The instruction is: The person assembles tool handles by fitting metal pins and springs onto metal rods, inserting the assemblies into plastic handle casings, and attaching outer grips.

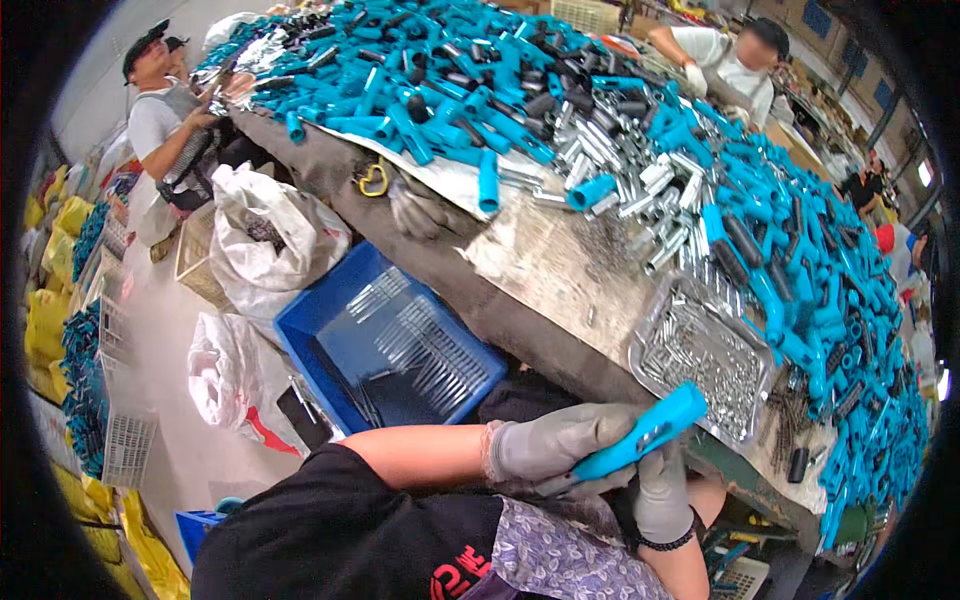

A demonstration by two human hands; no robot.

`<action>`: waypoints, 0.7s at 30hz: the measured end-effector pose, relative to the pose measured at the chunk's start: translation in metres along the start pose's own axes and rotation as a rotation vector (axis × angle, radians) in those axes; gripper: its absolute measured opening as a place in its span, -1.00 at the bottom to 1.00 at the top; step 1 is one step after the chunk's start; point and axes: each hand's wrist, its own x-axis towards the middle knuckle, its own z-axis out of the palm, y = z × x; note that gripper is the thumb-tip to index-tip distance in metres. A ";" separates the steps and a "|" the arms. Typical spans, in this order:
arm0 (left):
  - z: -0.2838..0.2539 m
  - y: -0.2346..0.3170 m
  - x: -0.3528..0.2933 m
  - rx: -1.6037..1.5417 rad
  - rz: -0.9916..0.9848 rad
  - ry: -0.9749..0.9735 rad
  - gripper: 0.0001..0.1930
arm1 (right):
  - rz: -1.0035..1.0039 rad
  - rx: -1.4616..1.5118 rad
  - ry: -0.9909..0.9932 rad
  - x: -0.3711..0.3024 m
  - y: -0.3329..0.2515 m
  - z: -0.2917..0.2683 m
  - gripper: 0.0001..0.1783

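Note:
A turquoise plastic tube-like handle (650,428) with a dark slot in its side is held at a slant in front of my body, just off the table's near edge. My left hand (562,445), in a grey glove, has its fingers wrapped round the lower end. From below, my right hand (660,497), also gloved and with a dark bead bracelet at the wrist, closes on the same handle near its middle. Its fingertips are partly hidden behind the handle. Just beyond the handle sits a metal tray (735,400) of small shiny metal parts.
Turquoise and black handles (420,80) heap across the table, with shiny metal tubes (650,190) among them. A blue bin (475,390) of metal rods stands left of the table, beside white sacks (265,230). A grey glove (420,210) lies at the edge. Two people work across the heap.

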 end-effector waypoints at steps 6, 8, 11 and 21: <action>-0.013 0.018 -0.003 -0.134 0.273 0.627 -0.43 | 0.450 0.032 -0.370 0.023 0.010 0.033 -0.56; -0.020 0.024 -0.005 -0.098 0.388 0.693 -0.49 | 0.410 0.302 -0.307 0.032 0.049 0.028 -0.74; -0.034 0.036 -0.005 0.021 0.390 0.706 -0.53 | -0.079 -0.590 -0.046 0.046 0.056 0.047 -0.78; -0.185 0.295 -0.039 1.673 0.261 1.712 -0.50 | -0.030 -0.545 -0.069 0.001 0.034 0.008 -0.73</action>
